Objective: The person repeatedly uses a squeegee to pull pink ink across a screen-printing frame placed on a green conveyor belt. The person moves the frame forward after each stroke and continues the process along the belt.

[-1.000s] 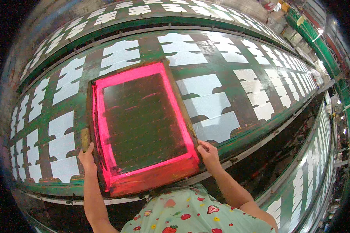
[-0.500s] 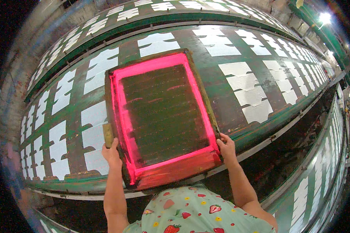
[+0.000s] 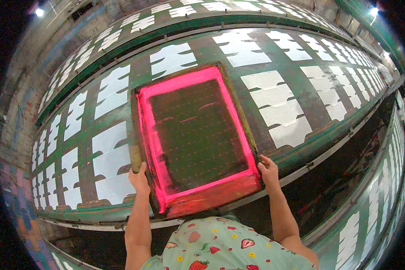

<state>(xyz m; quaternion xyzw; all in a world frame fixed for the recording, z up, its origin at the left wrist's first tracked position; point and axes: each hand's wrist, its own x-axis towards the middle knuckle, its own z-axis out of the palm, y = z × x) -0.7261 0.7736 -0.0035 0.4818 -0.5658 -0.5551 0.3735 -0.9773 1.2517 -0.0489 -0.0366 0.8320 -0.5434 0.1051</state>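
A rectangular screen-printing frame (image 3: 198,139) hangs tilted over the long green table in front of me. Its mesh is dark, with small faint marks in rows, and bright pink ink borders it on all sides. A redder smear covers the near end. My left hand (image 3: 140,181) is closed on the frame's left edge, near its front corner, beside a yellowish patch (image 3: 135,156). On the opposite edge, my right hand (image 3: 269,172) grips near the front right corner. White cut fabric pieces (image 3: 276,108) lie in columns on both sides, and the frame covers part of the table.
The green table (image 3: 256,155) stretches far left and right, carrying several columns of white pieces. Behind it, past a rail (image 3: 184,33), stands another such table. A dark aisle (image 3: 333,155) and a further table (image 3: 369,211) lie to the right. A pale metal rail (image 3: 297,175) edges the near side.
Both hands have carried the screen frame a little to the right along the table. The gap between it and the white pieces on its right has narrowed; more shows on its left.
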